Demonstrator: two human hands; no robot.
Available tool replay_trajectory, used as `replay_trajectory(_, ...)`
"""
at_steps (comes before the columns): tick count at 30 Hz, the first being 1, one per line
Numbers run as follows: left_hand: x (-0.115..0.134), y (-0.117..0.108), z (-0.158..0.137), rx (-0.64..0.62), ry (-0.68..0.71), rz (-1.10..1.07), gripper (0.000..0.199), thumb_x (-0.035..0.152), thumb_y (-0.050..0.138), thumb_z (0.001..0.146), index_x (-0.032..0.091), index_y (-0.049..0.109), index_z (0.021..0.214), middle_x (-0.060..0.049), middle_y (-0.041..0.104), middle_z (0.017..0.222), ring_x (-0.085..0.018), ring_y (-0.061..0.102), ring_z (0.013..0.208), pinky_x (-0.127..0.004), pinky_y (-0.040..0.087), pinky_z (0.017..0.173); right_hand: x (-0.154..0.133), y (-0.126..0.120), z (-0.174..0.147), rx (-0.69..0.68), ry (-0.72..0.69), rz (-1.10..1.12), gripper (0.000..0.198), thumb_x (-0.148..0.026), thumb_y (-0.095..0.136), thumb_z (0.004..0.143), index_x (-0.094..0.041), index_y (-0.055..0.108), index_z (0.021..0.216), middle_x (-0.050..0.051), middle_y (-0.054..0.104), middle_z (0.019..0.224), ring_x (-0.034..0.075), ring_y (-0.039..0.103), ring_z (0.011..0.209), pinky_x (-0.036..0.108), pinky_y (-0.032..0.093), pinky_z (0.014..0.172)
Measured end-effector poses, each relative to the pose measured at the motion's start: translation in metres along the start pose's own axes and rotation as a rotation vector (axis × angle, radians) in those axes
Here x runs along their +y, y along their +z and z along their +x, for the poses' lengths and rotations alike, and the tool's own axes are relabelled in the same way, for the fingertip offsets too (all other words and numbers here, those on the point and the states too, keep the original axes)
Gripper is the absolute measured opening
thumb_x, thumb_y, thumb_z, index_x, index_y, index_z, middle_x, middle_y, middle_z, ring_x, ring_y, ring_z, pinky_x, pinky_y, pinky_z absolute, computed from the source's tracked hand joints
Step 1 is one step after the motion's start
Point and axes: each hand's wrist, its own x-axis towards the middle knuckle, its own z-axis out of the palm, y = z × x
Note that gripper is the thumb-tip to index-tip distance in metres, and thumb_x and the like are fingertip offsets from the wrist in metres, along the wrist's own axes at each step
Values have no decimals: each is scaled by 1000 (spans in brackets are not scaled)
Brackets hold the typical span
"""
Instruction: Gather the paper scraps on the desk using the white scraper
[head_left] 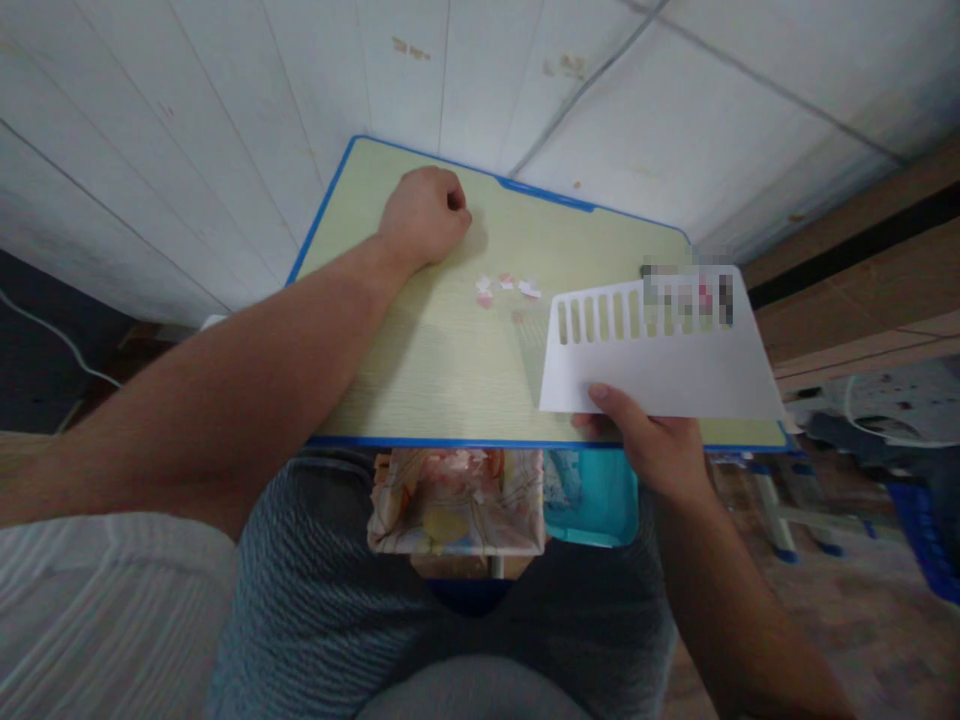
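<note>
My right hand (660,440) grips the lower edge of a white slotted card (637,375), thumb on top and fingers underneath. The card is tilted over the right part of the table, with a row of long rounded slots along its upper part. A blurred patch hides its upper right. My left hand (426,215) rests closed near the table's far edge, fingers curled under; whatever they may hold is hidden. Between the hands, several small pink and white paper pieces (529,289) lie on the pale green table (420,370).
Blue edging borders the table, which stands against a white panelled wall (300,80). Under its near edge, above my lap, are a patterned open box (457,535) with pink and white bits inside and a turquoise tray (604,505). Wooden boards (862,270) flank the right side.
</note>
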Motion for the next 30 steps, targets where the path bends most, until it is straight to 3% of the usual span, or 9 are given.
replay_trajectory(3, 1, -1, -1, 16, -2, 3, 82, 80, 49, 86, 38, 87, 145, 3, 87, 146, -33, 62, 146, -51, 45, 131, -4, 5, -1, 23, -42, -29, 44, -61, 90, 98, -28, 76, 73, 6, 79, 67, 24, 72, 58, 39, 67, 61)
replay_trajectory(8, -1, -1, 1, -6, 14, -13, 88, 88, 51, 80, 44, 86, 148, 4, 90, 138, -37, 62, 151, -54, 45, 131, -7, 6, -6, -2, -52, -45, 48, -63, 90, 100, -29, 76, 70, 6, 79, 68, 26, 74, 61, 42, 70, 65)
replay_trajectory(11, -1, 0, 2, 15, 13, 1, 86, 90, 46, 84, 40, 88, 141, 4, 88, 144, -32, 64, 145, -49, 47, 130, -8, 7, -11, 5, -49, -57, 51, -70, 89, 101, -29, 78, 72, 7, 81, 70, 26, 75, 61, 42, 70, 66)
replay_trajectory(14, -2, 0, 2, 6, 6, -17, 83, 86, 50, 87, 40, 87, 145, 4, 88, 145, -33, 61, 147, -52, 43, 134, -11, 7, -19, -106, -51, -38, 55, -73, 91, 98, -29, 78, 68, 7, 79, 68, 27, 77, 64, 43, 72, 69)
replay_trajectory(17, -3, 1, 1, 22, 21, 2, 66, 69, 54, 98, 39, 87, 146, 2, 85, 152, -35, 63, 149, -55, 45, 133, -11, 5, -14, -71, -35, 17, 55, -73, 89, 100, -28, 79, 70, 7, 79, 68, 28, 75, 62, 44, 70, 65)
replay_trajectory(20, -3, 3, -3, 31, 44, 103, 49, 46, 58, 108, 32, 86, 145, -5, 79, 160, -36, 62, 156, -56, 46, 135, -12, 3, 17, 34, -96, -33, 50, -63, 87, 102, -28, 75, 67, 6, 77, 66, 27, 74, 63, 44, 70, 71)
replay_trajectory(23, -5, 5, -7, 25, 34, 218, 47, 34, 61, 112, 23, 81, 153, -14, 74, 166, -41, 58, 164, -62, 39, 142, -17, 9, 66, 113, -189, -56, 43, -53, 86, 98, -28, 73, 66, 6, 77, 66, 25, 73, 64, 43, 69, 76)
replay_trajectory(27, -9, 7, -11, 23, 42, 240, 45, 36, 58, 119, 27, 76, 159, -13, 71, 172, -44, 56, 167, -69, 36, 144, -23, 27, 116, 33, -221, -2, 36, -55, 87, 91, -24, 77, 73, 8, 80, 70, 22, 69, 59, 40, 65, 65)
replay_trajectory(30, -8, 9, -14, 7, 54, 244, 48, 34, 54, 122, 18, 74, 162, -20, 68, 175, -44, 56, 166, -66, 42, 139, -23, 40, 125, -35, -224, 1, 42, -62, 85, 90, -24, 77, 75, 10, 81, 72, 21, 69, 59, 38, 65, 64)
